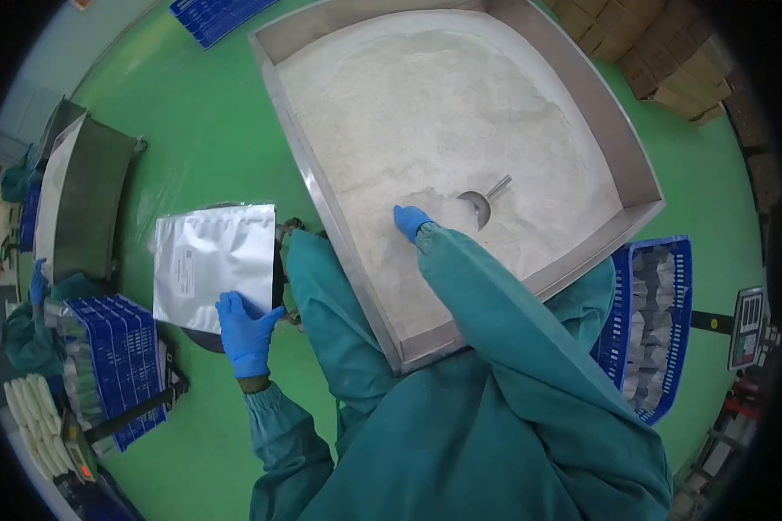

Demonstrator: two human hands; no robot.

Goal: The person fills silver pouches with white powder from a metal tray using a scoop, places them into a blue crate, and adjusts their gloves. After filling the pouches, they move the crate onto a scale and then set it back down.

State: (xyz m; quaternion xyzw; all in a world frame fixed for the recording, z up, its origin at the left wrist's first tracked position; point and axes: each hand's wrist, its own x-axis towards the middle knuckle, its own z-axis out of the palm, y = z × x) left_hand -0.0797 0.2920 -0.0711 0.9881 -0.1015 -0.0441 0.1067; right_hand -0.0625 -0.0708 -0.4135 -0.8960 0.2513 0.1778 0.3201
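Observation:
My left hand (247, 337), in a blue glove, lies with its fingers stretched out on the lower edge of a flat silver foil pouch (222, 252). The pouch has a white printed label on its left part and rests on a dark round support, mostly hidden. My right hand (410, 222), also gloved, is closed low over the pale powder (434, 104) in a large metal tub (311, 170). What its fingers hold, if anything, is hidden. To the right of it, a metal scoop (475, 208) sits partly sunk in the powder, its handle pointing up and right.
A blue crate (685, 326) of silver pouches stands at right, near a digital scale (746, 328). Another blue crate (117, 360) is at left, beside a co-worker's green sleeve (33, 339). A metal cart (82, 200) stands behind. Cardboard boxes (660, 52) are stacked upper right.

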